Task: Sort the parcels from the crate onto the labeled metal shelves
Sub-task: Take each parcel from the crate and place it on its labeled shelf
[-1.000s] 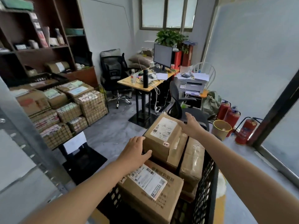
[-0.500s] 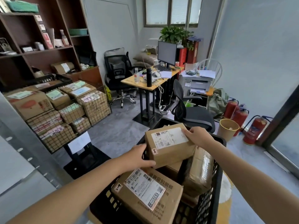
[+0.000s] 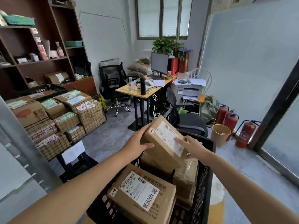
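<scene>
A black plastic crate (image 3: pixel 208 173) in front of me holds several brown cardboard parcels. I hold one small parcel (image 3: pixel 161 151) with a white shipping label tilted above the crate. My left hand (image 3: pixel 137 143) grips its left end, thumb underneath. My right hand (image 3: pixel 189 146) holds its right side, with the fingers lying across the label. A larger labeled parcel (image 3: pixel 142 194) lies in the near part of the crate, and a taped parcel (image 3: pixel 186 177) sits at its right. A grey metal shelf upright (image 3: pixel 24 147) runs along the left edge.
A wire cage (image 3: pixel 68 123) stacked with boxes stands at left, below a brown bookcase (image 3: pixel 61 38). Beyond the crate are a desk (image 3: pixel 134 92), two office chairs, a printer (image 3: pixel 189 92), a yellow bin (image 3: pixel 220 135) and red fire extinguishers (image 3: pixel 246 133). Grey floor lies between cage and crate.
Both hands closed on the small parcel and raised it off the stack in the crate, tipping its far end upward. My view has tilted up a little.
</scene>
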`<state>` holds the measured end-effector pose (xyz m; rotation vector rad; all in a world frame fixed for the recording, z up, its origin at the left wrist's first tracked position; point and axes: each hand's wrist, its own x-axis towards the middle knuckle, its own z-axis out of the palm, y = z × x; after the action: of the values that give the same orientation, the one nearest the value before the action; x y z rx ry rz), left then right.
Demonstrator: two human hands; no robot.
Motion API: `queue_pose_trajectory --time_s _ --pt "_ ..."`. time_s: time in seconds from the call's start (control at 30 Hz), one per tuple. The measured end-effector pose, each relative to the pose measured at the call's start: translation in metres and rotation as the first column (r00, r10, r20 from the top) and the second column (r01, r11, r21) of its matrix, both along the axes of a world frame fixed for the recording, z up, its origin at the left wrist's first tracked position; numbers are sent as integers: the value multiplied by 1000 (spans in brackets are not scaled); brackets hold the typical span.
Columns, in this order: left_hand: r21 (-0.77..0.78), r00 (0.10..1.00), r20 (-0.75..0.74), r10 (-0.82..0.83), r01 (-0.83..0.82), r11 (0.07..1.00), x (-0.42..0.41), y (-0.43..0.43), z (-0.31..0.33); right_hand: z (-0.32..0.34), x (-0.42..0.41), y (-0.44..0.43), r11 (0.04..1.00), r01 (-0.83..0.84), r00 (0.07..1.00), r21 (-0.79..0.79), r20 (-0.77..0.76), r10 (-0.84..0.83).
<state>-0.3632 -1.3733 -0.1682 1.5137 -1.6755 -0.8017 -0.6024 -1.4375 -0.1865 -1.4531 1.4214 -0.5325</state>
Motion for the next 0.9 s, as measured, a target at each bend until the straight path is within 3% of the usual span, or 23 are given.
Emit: queue_pose_trajectory --time_s 0.13,0.23,0.33,0.47,0.6,0.9 --pt "-231 996 63 60 -44 972 -11 -2 11 1 -6 11 997 -18 972 78 236 -1" --pt "-160 993 -52 106 -113 981 -21 0 16 1 -13 15 999 -1 937 49 348 -16" --pt "-45 981 -192 16 -25 999 -31 8 18 6 -15 23 999 0 924 45 383 -18" --pt "69 964 -265 1 18 997 -40 12 9 8 -15 31 996 1 903 87 428 -38" --pt "70 958 -283 41 -21 997 -35 19 1 1 -5 31 995 -25 894 95 448 -21" --pt "122 948 -256 191 -165 979 13 64 -5 -12 29 46 885 -405 819 231 521 239"
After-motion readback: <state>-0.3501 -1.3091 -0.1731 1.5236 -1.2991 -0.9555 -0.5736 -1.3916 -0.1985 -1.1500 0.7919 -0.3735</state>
